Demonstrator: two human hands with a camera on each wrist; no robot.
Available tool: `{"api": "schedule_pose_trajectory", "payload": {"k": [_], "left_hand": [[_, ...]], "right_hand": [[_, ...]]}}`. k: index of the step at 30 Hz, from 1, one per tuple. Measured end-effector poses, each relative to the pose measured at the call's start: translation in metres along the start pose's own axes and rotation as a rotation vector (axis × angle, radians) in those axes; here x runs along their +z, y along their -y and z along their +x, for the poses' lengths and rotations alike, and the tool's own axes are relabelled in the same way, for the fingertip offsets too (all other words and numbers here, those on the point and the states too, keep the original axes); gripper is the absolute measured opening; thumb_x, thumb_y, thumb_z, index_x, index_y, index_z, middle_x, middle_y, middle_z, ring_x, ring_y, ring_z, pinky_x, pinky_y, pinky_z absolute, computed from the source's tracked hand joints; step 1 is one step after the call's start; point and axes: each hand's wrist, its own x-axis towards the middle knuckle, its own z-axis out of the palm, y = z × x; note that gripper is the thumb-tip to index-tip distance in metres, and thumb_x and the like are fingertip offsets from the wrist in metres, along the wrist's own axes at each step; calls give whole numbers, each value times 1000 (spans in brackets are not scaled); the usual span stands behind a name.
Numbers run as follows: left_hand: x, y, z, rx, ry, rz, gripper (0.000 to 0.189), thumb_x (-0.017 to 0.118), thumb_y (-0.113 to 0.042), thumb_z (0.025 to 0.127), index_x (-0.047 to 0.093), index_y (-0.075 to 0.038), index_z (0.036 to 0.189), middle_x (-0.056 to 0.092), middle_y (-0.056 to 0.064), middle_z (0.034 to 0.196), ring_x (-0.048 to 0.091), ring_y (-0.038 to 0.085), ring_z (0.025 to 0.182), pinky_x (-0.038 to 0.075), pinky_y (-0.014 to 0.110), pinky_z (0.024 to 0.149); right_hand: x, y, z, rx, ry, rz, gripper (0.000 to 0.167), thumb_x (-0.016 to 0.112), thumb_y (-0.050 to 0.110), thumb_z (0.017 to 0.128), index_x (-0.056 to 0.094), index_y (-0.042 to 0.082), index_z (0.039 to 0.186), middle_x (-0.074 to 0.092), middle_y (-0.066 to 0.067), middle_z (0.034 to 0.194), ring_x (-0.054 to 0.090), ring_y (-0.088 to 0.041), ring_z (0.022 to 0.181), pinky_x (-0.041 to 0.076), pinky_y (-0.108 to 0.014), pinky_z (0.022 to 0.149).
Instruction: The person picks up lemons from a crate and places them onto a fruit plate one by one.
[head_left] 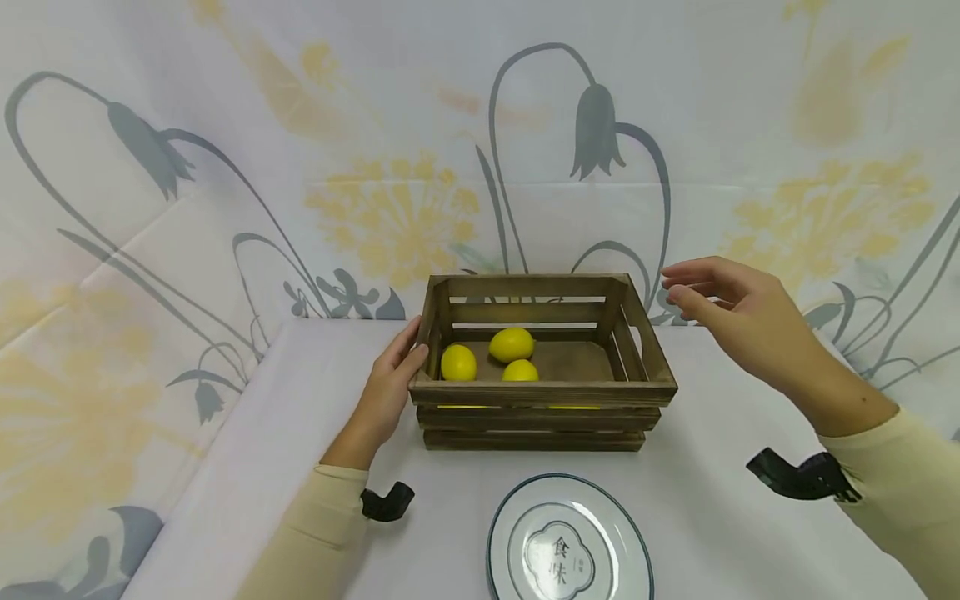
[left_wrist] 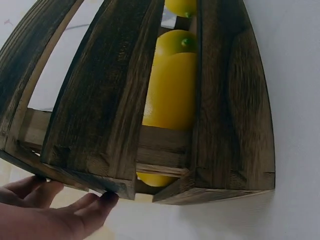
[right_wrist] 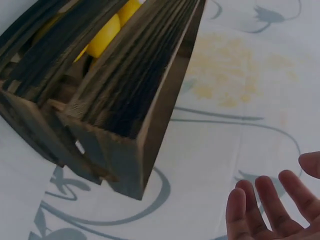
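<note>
Head view shows a brown slatted wooden crate [head_left: 543,395] mid-frame, left hand [head_left: 384,390] touching it with fingers unclenched, right hand [head_left: 738,310] empty at frame right, so one-sided pushing could skew it, rolling the oval yellow lemons [head_left: 512,344].

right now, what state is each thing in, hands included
Crate: upright, open-topped
Lemons: inside the crate, whole where visible
Plate: lying flat on the near side of the crate, partly out of frame
Left hand: touching the crate's left end
Right hand: raised, apart from the crate, holding nothing
</note>
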Motion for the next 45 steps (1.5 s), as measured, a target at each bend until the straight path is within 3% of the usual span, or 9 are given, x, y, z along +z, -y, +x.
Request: {"api": "schedule_pose_trajectory", "payload": {"k": [9,14,18,22,28,31,40,45], "left_hand": [[-1,0,-1,-24,53,-61,58,43,-27,108,19,-23,161,17,-5,167,19,21,154,22,45,123],[-3,-2,0,-31,68,-35,58,43,-28,108,19,-25,161,14,-6,167,17,21,154,22,45,123],[-6,-2,0,-33,74,-15,58,43,-30,108,19,-26,161,14,-7,167,16,21,155,22,45,123],[-8,-1,-1,-21,70,3,58,43,-31,108,20,-27,161,14,-7,167,13,21,155,19,46,124],[-10,1,-3,-27,64,19,58,43,-32,108,19,-28,161,13,-6,167,11,21,156,17,47,125],[-10,1,-3,-20,64,19,58,43,-33,108,19,-28,161,13,-6,167,11,21,156,16,48,125],[-9,5,-1,-44,67,2,58,42,-32,108,19,-29,161,12,-7,167,10,22,156,16,50,124],[-8,7,1,-27,75,-5,58,42,-33,108,19,-29,161,12,-6,167,9,22,156,15,50,125]], "right_hand": [[8,19,20,-32,66,11,32,62,31,99,65,20,129,65,26,108,66,5,86,50,-16,71],[15,29,29,-26,102,7,31,62,33,99,66,22,128,69,7,118,65,2,87,50,-24,67],[21,37,35,-44,141,22,32,61,32,100,65,20,129,68,-4,124,66,2,90,51,-22,72],[25,43,43,-48,188,30,32,61,32,100,65,20,129,67,-4,126,66,-1,93,51,-21,80],[30,51,55,-42,247,2,34,60,36,100,64,21,130,67,-4,128,68,-13,98,52,-31,82],[33,54,63,-62,259,-1,34,61,33,100,64,19,131,68,-6,127,69,-16,97,52,-30,81],[47,48,86,-85,343,7,38,63,30,99,62,16,135,66,-14,129,70,-21,95,55,-29,77],[55,45,95,-101,369,-3,35,64,28,99,64,17,132,67,-12,128,69,-28,103,55,-37,84]]}}
